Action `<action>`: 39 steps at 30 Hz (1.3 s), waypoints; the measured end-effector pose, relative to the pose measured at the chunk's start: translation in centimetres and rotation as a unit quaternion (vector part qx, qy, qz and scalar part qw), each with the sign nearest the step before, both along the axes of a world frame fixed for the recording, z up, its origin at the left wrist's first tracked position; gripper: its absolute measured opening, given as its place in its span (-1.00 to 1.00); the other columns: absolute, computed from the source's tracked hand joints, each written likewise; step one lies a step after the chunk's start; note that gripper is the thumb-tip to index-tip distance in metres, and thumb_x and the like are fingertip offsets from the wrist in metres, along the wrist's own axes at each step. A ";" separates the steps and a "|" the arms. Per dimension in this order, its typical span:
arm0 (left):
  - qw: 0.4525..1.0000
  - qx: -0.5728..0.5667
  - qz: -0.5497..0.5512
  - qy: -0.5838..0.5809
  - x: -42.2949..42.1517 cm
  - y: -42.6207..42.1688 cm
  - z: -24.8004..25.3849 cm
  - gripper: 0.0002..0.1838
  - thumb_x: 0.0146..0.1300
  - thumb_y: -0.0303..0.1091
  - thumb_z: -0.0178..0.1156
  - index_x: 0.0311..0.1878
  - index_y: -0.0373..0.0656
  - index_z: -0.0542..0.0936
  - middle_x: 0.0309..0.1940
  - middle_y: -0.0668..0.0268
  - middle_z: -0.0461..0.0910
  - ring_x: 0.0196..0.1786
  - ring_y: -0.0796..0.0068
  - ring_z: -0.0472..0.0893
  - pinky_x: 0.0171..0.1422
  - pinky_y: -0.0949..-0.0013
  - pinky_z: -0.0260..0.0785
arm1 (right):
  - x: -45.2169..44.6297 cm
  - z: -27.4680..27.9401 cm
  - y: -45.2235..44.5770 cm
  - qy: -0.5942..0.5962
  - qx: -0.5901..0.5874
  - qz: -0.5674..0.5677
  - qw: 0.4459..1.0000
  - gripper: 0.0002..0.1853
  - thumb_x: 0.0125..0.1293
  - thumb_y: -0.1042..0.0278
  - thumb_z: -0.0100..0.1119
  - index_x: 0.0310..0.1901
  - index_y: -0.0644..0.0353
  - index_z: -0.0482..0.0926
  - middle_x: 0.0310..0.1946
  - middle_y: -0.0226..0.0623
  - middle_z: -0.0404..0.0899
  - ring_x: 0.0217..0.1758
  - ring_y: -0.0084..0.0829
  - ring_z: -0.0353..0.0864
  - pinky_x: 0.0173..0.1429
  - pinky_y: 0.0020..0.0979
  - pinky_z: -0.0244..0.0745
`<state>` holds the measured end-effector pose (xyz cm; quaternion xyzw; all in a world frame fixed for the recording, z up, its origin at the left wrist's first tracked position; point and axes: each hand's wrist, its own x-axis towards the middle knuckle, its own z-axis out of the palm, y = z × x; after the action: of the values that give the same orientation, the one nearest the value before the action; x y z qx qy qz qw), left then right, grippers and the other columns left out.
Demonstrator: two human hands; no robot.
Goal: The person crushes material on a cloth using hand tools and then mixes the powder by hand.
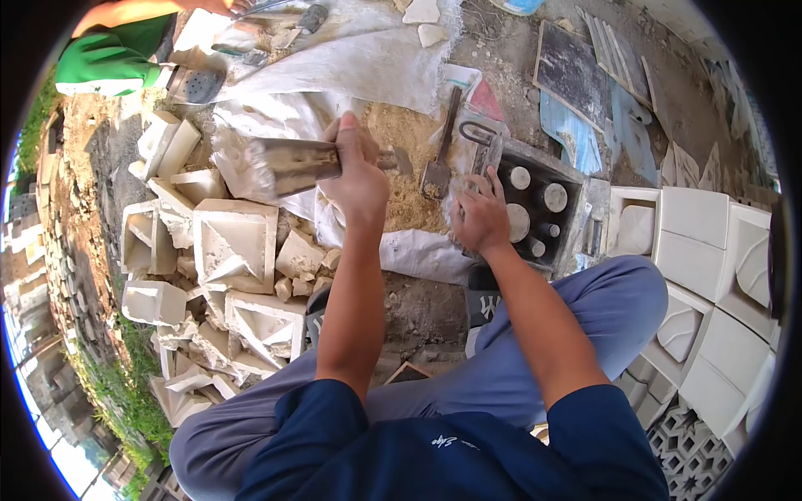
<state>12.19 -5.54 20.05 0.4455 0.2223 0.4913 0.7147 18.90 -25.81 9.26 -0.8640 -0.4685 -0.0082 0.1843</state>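
My left hand (359, 171) is closed around a broad, brown, block-like tool (296, 165). Its pale far end points left and is blurred, so I cannot tell its exact kind. My right hand (482, 210) has its fingers apart at the left rim of a dark metal mould (572, 169), with sand around the fingertips. Inside the mould stand several round pegs (555, 197) of different sizes. Between my hands lies a heap of damp sand (397, 125) on white sacking. A long-handled scraper (445, 142) rests on the sand, its blade toward me.
Broken pale cast blocks (236, 242) are piled at left. Stacked pale blocks (693, 219) stand at right, with patterned openwork blocks (697, 447) below. Boards (572, 75) lie at upper right. Another person's green garment (113, 60) and hands are at upper left.
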 end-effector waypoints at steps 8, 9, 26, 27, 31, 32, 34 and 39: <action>0.988 0.043 0.019 0.147 1.5 -1.5 -5.3 -0.57 0.55 -0.25 0.10 -0.53 -0.06 0.30 -0.62 0.52 0.24 -0.60 0.69 0.15 -0.54 0.46 -0.04 | 0.6 0.0 0.3 0.015 -0.019 -0.009 1.000 -0.74 0.27 0.30 0.09 -0.36 0.27 0.73 -0.11 -0.19 0.75 0.28 -0.23 0.54 0.66 0.02 0.01; 0.989 0.026 0.015 0.143 0.8 -1.7 -3.6 -0.57 0.55 -0.26 0.09 -0.53 -0.06 0.30 -0.62 0.53 0.23 -0.59 0.69 0.16 -0.53 0.46 -0.03 | 0.1 -0.3 -0.1 0.016 -0.014 -0.004 1.000 -0.73 0.27 0.30 0.09 -0.37 0.27 0.73 -0.11 -0.19 0.75 0.29 -0.23 0.54 0.66 0.02 0.00; 0.998 -0.026 -0.044 -0.024 -1.9 -1.3 -1.2 -0.65 0.54 -0.33 0.12 -0.46 -0.11 0.40 -0.62 0.58 0.22 -0.60 0.74 0.14 -0.53 0.51 -0.06 | -0.1 -0.7 0.0 0.002 0.040 -0.009 0.999 -0.75 0.28 0.31 0.09 -0.46 0.22 0.67 -0.32 -0.22 0.72 0.25 -0.25 0.55 0.67 0.01 -0.01; 0.997 0.004 -0.032 0.065 -1.7 -1.7 -3.9 -0.67 0.54 -0.33 0.13 -0.45 -0.12 0.41 -0.61 0.57 0.22 -0.59 0.72 0.15 -0.52 0.50 -0.05 | 0.0 -0.5 0.0 0.004 0.034 -0.007 0.999 -0.75 0.28 0.31 0.09 -0.46 0.22 0.67 -0.32 -0.22 0.72 0.24 -0.24 0.55 0.67 0.01 -0.01; 0.984 0.008 0.026 0.178 0.7 -0.6 -5.0 -0.69 0.53 -0.28 0.14 -0.41 -0.10 0.42 -0.59 0.56 0.22 -0.58 0.68 0.18 -0.53 0.49 0.01 | -0.2 0.1 -0.1 0.023 -0.034 -0.006 0.999 -0.71 0.28 0.29 0.08 -0.35 0.27 0.75 -0.07 -0.19 0.75 0.27 -0.25 0.54 0.66 0.01 0.02; 0.989 0.015 -0.009 0.147 -0.3 -0.6 -4.7 -0.70 0.53 -0.26 0.15 -0.38 -0.12 0.43 -0.58 0.56 0.24 -0.57 0.70 0.21 -0.55 0.47 0.02 | -0.4 -0.1 0.0 0.025 -0.024 -0.010 0.999 -0.71 0.28 0.29 0.08 -0.36 0.26 0.75 -0.07 -0.19 0.75 0.27 -0.25 0.54 0.67 0.00 0.01; 0.995 0.005 -0.028 0.098 -2.6 -0.6 -0.9 -0.64 0.53 -0.25 0.12 -0.46 -0.08 0.38 -0.61 0.56 0.21 -0.57 0.72 0.18 -0.56 0.45 -0.05 | 0.4 -0.4 -0.1 0.026 -0.016 -0.019 0.999 -0.72 0.28 0.29 0.08 -0.37 0.26 0.75 -0.07 -0.19 0.75 0.27 -0.25 0.54 0.67 0.00 0.01; 0.995 0.031 -0.088 -0.023 -4.9 -1.5 0.0 -0.59 0.54 -0.28 0.10 -0.52 -0.02 0.31 -0.64 0.56 0.19 -0.58 0.74 0.14 -0.54 0.48 -0.11 | 0.0 -0.4 -0.1 0.020 -0.003 -0.018 1.000 -0.72 0.29 0.30 0.07 -0.40 0.25 0.74 -0.09 -0.20 0.76 0.27 -0.26 0.55 0.68 -0.01 -0.01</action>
<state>7.28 -7.00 20.07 0.4739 0.1504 0.4430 0.7460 18.88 -25.87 8.88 -0.8728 -0.4492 0.0075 0.1909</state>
